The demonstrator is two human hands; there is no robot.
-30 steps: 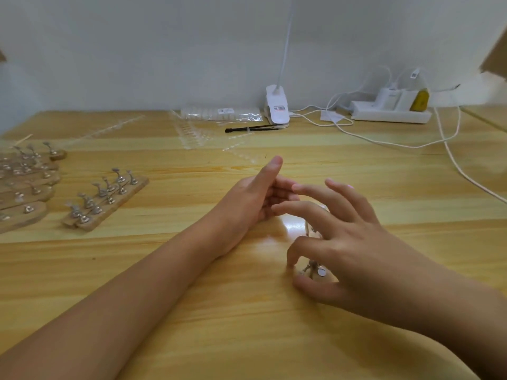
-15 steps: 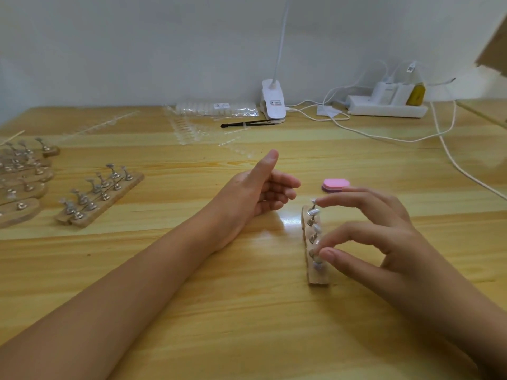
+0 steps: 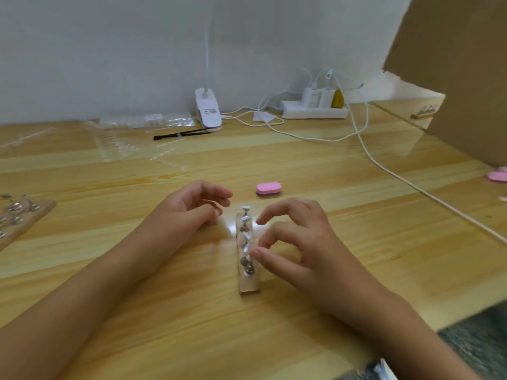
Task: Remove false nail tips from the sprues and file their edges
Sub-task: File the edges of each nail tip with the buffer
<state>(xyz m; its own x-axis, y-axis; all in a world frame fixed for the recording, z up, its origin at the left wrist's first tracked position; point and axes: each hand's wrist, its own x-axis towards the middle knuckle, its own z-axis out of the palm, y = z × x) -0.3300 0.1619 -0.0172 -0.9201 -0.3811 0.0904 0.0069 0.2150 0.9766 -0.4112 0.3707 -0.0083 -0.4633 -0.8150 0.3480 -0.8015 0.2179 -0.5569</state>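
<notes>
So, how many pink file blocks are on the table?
2. One pink file block lies just beyond the wooden holder; the other sits at the far right, cut by the frame edge. More may be hidden there.

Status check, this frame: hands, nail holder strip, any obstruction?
Left hand loosely curled, empty. Right hand thumb and forefinger at a holder on the wooden strip, grip unclear. Pink file block untouched behind. Nothing blocking.

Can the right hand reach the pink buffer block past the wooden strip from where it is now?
Probably yes. The pink oblong buffer block lies on the wooden table just beyond the right hand, with nothing between them; the wooden strip of metal stands sits left of that path.
</notes>
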